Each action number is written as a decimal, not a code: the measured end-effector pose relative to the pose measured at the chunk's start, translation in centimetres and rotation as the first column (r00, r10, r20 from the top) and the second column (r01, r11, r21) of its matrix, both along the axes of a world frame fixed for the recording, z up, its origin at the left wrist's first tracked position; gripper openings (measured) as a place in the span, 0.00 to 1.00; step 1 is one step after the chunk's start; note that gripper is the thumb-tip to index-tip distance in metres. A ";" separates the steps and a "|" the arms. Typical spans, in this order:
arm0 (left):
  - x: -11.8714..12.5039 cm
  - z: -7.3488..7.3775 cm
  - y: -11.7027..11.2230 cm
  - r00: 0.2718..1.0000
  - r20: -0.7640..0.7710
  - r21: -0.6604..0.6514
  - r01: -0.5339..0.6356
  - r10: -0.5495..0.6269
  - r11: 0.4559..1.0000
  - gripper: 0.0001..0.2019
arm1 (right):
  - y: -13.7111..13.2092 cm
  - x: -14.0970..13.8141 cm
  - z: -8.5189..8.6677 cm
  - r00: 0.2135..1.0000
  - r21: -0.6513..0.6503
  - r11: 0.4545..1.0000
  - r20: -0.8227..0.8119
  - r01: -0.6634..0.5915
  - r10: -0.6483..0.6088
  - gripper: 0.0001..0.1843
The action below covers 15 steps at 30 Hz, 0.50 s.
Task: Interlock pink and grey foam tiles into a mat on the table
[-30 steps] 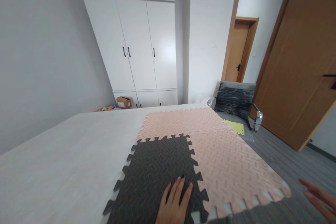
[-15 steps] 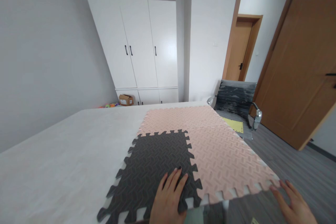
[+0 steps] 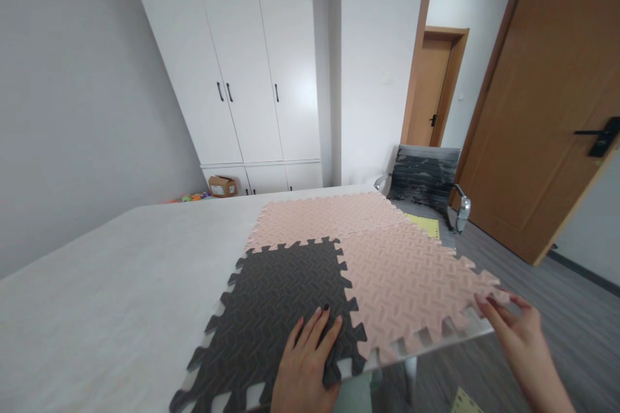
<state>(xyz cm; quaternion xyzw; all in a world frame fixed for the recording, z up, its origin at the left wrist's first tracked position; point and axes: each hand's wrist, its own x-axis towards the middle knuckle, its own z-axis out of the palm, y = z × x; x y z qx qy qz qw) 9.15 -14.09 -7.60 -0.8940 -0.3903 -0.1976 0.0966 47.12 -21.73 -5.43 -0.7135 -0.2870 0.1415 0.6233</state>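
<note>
While the left hand (image 3: 305, 371) lies flat, fingers spread and pointing to 12 o'clock, it presses on the dark grey interlocking foam puzzle tile (image 3: 276, 297) at that tile's near edge. The grey tile is locked to the pink foam puzzle tile (image 3: 407, 277) at its 3 o'clock side. More pink tiles (image 3: 324, 219) join on at 12 o'clock. The joined mat lies flat on the white table top (image 3: 121, 284), seams running 12–6 and 9–3, with no clear long axis. Its near right corner points to 4 o'clock and overhangs the table edge. The right hand (image 3: 520, 335) pinches that corner, fingers closed on its tabs. At 1 o'clock, a grey chair (image 3: 426, 177) with a yellow foam sheet (image 3: 426, 226) on its seat.
</note>
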 end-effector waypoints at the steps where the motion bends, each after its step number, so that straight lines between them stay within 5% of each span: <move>1: 0.0 0.0 0.0 1.000 0.001 -0.021 -0.006 0.006 1.000 0.45 | 0.8 -0.9 1.0 1.000 0.043 0.999 -0.020 0.011 -0.010 0.51; 5: 0.0 0.2 -0.2 1.000 0.008 -0.102 -0.021 0.022 0.995 0.45 | 3.6 -5.8 5.8 0.991 0.237 0.971 0.119 0.032 -0.062 0.55; 10: 0.3 0.5 -0.4 0.999 0.023 -0.158 -0.037 0.041 0.987 0.45 | 5.3 -13.3 11.9 0.946 0.389 0.907 0.324 -0.164 0.032 0.48; 15: 0.0 0.3 -0.4 0.999 0.044 -0.110 -0.023 0.028 0.994 0.44 | 5.2 -19.8 14.4 0.829 0.335 0.814 0.480 -0.475 0.287 0.39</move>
